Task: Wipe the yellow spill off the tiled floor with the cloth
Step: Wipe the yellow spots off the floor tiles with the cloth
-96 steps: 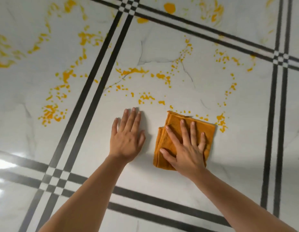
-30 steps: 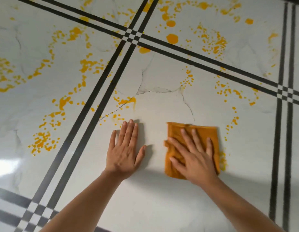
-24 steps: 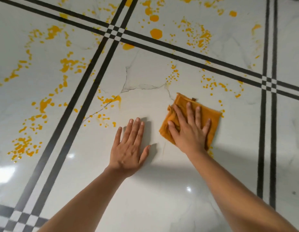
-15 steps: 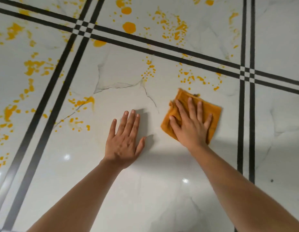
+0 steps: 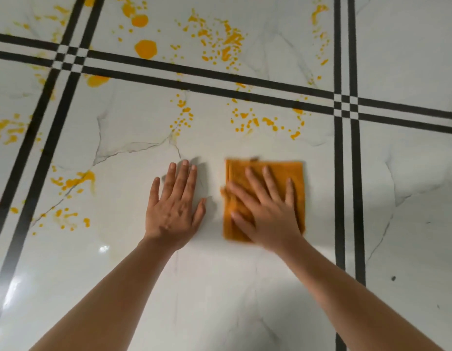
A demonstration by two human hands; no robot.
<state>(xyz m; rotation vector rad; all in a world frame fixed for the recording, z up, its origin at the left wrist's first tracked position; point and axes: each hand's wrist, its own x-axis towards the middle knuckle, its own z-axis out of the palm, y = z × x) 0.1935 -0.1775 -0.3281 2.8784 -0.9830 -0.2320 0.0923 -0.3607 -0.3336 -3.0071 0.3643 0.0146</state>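
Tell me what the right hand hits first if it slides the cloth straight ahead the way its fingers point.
The right hand, flat on the cloth, points up and slightly left. Bare tile comes first, then the yellow droplets just below the black double stripe. Nothing solid looks in the way.

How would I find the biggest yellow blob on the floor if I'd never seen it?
Start where the black double lines cross at the upper left of the tiled floor. Follow the lines rightward a little; the biggest blob sits just above them. It is one solid round patch, while its neighbours are small drops and streaks.
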